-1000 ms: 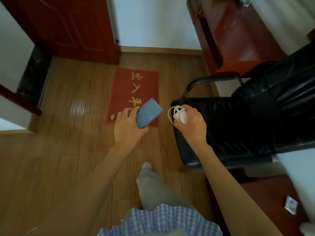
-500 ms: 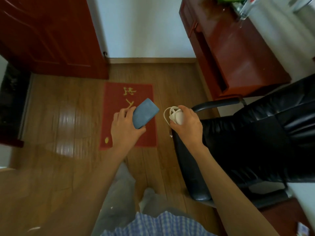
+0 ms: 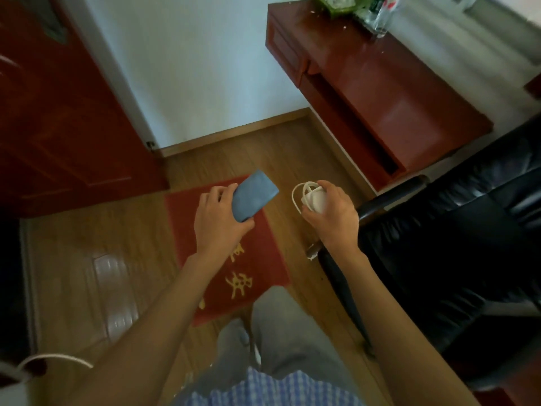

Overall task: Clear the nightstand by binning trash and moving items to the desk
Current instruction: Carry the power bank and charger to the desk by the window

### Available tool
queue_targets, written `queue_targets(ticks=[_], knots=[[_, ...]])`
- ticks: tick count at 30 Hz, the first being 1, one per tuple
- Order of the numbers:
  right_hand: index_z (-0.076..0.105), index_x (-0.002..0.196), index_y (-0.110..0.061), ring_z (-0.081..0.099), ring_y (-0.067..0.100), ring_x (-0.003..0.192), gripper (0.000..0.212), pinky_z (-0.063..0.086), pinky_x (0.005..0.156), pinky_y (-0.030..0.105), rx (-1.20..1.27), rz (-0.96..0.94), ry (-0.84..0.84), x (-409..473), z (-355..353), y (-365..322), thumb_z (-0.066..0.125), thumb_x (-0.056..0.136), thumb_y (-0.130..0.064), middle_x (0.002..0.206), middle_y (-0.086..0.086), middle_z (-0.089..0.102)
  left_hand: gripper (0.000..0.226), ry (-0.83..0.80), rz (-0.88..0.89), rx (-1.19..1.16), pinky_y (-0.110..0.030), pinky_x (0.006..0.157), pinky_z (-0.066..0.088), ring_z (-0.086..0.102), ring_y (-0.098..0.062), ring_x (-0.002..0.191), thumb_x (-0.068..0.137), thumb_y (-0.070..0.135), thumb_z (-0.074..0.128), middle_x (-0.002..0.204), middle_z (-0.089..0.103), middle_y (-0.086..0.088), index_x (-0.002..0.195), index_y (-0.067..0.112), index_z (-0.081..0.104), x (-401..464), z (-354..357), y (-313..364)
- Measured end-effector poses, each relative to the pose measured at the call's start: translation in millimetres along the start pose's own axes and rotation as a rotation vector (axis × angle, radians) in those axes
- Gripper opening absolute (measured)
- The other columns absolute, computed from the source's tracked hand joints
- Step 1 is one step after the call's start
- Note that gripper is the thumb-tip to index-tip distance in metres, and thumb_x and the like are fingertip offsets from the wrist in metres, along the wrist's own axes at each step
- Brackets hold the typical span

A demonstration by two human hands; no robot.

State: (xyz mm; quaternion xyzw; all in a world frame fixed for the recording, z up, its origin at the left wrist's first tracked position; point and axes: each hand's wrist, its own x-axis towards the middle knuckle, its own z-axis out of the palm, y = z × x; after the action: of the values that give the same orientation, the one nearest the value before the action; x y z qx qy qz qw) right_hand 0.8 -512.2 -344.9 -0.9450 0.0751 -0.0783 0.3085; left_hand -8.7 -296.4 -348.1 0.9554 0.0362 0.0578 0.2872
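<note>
My left hand [image 3: 218,219] grips a flat blue case [image 3: 254,194] by its lower end, held over the red mat. My right hand [image 3: 330,213] holds a white charger with its coiled cable [image 3: 310,196] wrapped in the fingers, just left of the chair's armrest. The red-brown desk [image 3: 389,92] stands at the upper right against the wall, its near half bare. Both hands are at chest height, well short of the desk. The nightstand is out of view.
A black leather office chair [image 3: 456,244] fills the right side, in front of the desk. A clear plastic bottle [image 3: 383,16] and green packaging [image 3: 339,4] sit on the desk's far end. A red door [image 3: 58,112] stands at left. A red floor mat [image 3: 234,259] lies underfoot.
I have stepped forward onto the mat and the view has risen and turned right, showing more of the desk top. Both hands still hold the same items.
</note>
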Motion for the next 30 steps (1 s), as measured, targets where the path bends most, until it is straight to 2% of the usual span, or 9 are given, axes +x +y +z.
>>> queue_targets(ticks=[10, 21, 27, 30], knots=[[0.055, 0.121, -0.023, 0.059, 0.017, 0.098, 0.052, 0.052, 0.076, 0.038, -0.032, 0.074, 0.109, 101.0, 26.9, -5.4, 0.07, 0.074, -0.037, 0.111, -0.003, 0.062, 0.07, -0.014, 0.107, -0.033, -0.036, 0.077, 0.043, 0.049, -0.027, 0.104, 0.064, 0.032, 0.078, 0.114, 0.057, -0.007, 0.127, 0.015, 0.053, 130.9, 24.3, 5.5], [0.056, 0.122, -0.017, 0.059, 0.021, 0.099, 0.053, 0.053, 0.075, 0.041, -0.048, 0.104, 0.206, 290.8, 17.5, 1.8, 0.071, 0.074, -0.034, 0.109, 0.0, 0.063, 0.072, -0.056, 0.215, 0.012, -0.034, 0.077, 0.044, 0.047, -0.024, 0.108, 0.067, 0.037, 0.079, 0.12, 0.055, -0.007, 0.129, 0.016, 0.049, 325.7, 54.0, 63.1], [0.057, 0.12, -0.017, 0.059, 0.019, 0.098, 0.051, 0.053, 0.074, 0.034, -0.048, 0.143, 0.249, 341.2, 8.6, 22.4, 0.072, 0.074, -0.03, 0.109, 0.0, 0.063, 0.071, -0.115, 0.264, 0.002, -0.028, 0.073, 0.038, 0.046, -0.023, 0.107, 0.065, 0.037, 0.079, 0.118, 0.056, -0.006, 0.127, 0.017, 0.051, 386.1, 80.4, 89.5], [0.056, 0.121, -0.018, 0.059, 0.02, 0.098, 0.052, 0.053, 0.075, 0.037, -0.038, 0.189, 0.262, 365.2, 5.9, 33.0, 0.073, 0.073, -0.031, 0.11, 0.0, 0.062, 0.07, -0.142, 0.307, -0.009, -0.03, 0.073, 0.041, 0.048, -0.022, 0.106, 0.065, 0.038, 0.079, 0.116, 0.057, -0.005, 0.126, 0.018, 0.051, 417.7, 94.6, 104.8]])
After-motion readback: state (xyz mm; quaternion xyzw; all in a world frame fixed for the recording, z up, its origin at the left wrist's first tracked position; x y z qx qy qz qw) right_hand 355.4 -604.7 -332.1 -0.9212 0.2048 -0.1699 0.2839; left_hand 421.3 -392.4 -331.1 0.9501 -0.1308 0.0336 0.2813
